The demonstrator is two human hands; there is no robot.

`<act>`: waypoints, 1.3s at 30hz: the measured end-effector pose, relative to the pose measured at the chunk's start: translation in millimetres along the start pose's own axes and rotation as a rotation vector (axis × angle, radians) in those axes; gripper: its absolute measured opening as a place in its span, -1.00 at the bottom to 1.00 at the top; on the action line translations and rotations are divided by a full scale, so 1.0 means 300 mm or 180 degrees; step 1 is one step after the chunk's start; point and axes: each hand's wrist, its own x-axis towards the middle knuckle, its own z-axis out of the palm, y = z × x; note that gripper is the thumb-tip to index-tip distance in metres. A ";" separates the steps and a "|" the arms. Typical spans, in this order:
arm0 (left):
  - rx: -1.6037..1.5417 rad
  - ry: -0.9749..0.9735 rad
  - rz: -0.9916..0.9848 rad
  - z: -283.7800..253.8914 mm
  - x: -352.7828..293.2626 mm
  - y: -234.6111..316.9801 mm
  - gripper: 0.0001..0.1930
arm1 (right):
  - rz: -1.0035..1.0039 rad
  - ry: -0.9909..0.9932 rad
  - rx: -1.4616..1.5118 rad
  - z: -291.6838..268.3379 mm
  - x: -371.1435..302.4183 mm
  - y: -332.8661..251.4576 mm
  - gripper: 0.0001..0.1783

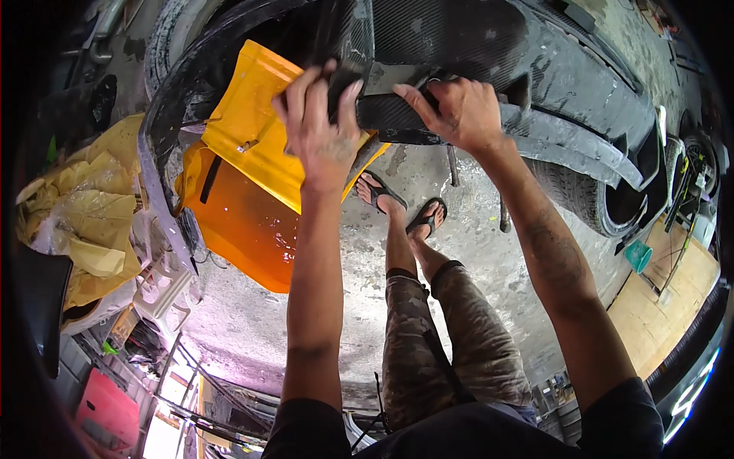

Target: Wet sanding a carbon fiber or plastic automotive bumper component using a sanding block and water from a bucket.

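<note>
A black car bumper (566, 84) with a carbon-fibre weave pattern spans the area in front of me. My left hand (317, 126), slightly blurred, is at its near edge. Its fingers and thumb curl around a dark piece that I cannot make out. To the right, my right hand (462, 111) bends its fingers over a black part of the bumper, the thumb pointing left along the edge. The fingertips of the right hand are partly hidden. Under and left of my left hand lies a glossy yellow-orange panel (248, 99).
Crumpled brown paper and plastic (99, 222) lie at the left, above a white plastic chair (164, 294). A tyre (573, 195) sits under the bumper's right side. Beyond it are a green cup (638, 256) and a wooden board (665, 306). My sandalled feet stand on the concrete floor.
</note>
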 end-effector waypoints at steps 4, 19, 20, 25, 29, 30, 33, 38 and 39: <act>0.0103 -0.0079 -0.0073 -0.043 -0.073 0.024 -0.70 | -0.0269 0.0425 -0.0070 0.023 -0.011 0.031 -0.29; 0.0000 0.0182 0.0270 0.008 0.018 -0.021 -0.70 | -0.0270 0.0651 -0.0165 0.041 0.002 0.023 -0.27; 0.0001 0.0013 0.0105 -0.011 -0.064 -0.024 -0.71 | -0.0286 0.0666 -0.0163 0.040 0.001 0.040 -0.27; -0.0019 -0.0171 0.0326 0.026 0.126 0.012 -0.77 | -0.0113 0.0566 0.0020 0.021 0.000 0.001 -0.30; -0.0020 -0.0309 0.0128 -0.051 -0.064 -0.041 -0.72 | -0.0238 0.0642 -0.0051 0.033 -0.013 0.046 -0.31; -0.0023 -0.0274 0.0139 -0.030 -0.049 -0.033 -0.72 | -0.0265 0.0787 -0.0118 0.041 -0.011 0.055 -0.31; -0.0133 -0.0415 0.0304 0.005 0.099 0.011 -0.72 | -0.0093 0.0524 0.0004 0.028 0.002 0.006 -0.32; -0.0060 -0.0489 0.0172 -0.049 -0.050 -0.037 -0.73 | -0.0105 0.0505 -0.0067 0.020 -0.005 0.031 -0.28; -0.0028 -0.0560 0.0212 -0.046 -0.050 -0.038 -0.73 | 0.0055 0.0298 -0.0108 0.015 -0.013 0.031 -0.28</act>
